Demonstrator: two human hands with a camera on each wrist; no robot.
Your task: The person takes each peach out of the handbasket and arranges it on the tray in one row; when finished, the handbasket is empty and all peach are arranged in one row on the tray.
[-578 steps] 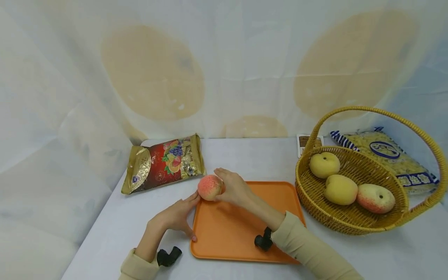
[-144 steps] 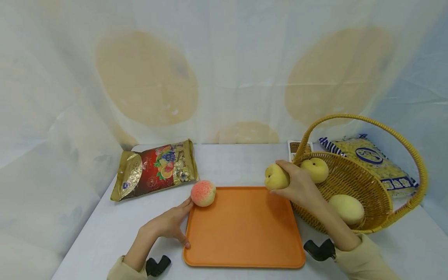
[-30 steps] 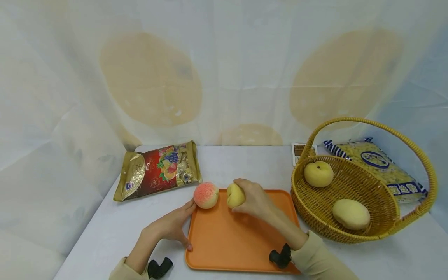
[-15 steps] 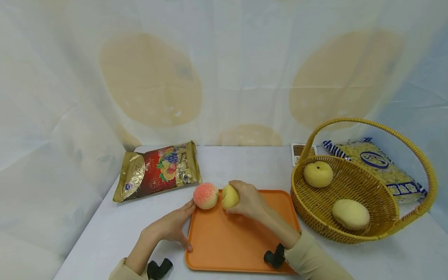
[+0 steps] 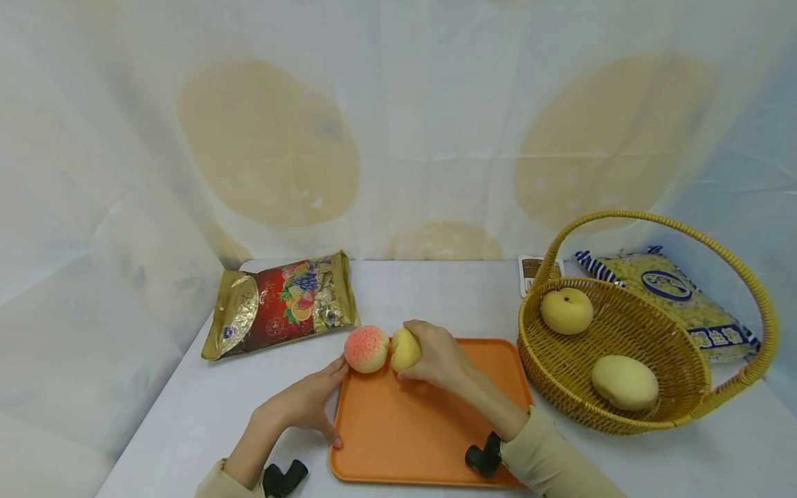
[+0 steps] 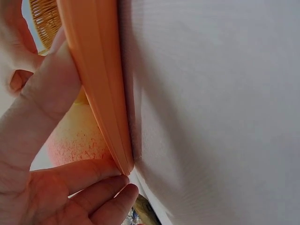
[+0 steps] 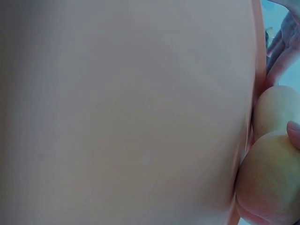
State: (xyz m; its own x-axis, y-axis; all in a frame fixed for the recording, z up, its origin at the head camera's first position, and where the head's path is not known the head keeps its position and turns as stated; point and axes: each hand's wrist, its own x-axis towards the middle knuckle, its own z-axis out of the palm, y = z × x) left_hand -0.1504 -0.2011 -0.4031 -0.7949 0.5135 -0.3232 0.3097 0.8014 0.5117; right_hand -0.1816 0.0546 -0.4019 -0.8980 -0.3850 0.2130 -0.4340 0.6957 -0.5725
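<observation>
My right hand (image 5: 441,358) grips a yellow peach (image 5: 405,349) at the back left of the orange tray (image 5: 429,439), thumb in front and fingers behind. Right beside it, in the tray's back left corner, sits a pink-and-cream peach (image 5: 366,349). Both the held peach (image 7: 269,180) and the other peach (image 7: 276,110) show at the right of the right wrist view, with a fingertip over the nearer one. Along the tray's left edge my left hand (image 5: 305,401) is spread, its thumb at the rim and its fingertips (image 6: 123,177) by the corner, next to the pink peach.
A wicker basket (image 5: 560,398) with a tall handle stands right of the tray, with one yellow peach (image 5: 566,310) and one pale peach (image 5: 625,382) inside. Behind it lie a striped bag (image 5: 675,283) and a small card (image 5: 529,270). A red-and-gold candy bag (image 5: 283,304) lies back left.
Over the last seconds my right hand has carried the yellow peach left from beside the basket to the pink peach. Earlier it held the pink peach at that corner. My left hand stays at the tray's edge.
</observation>
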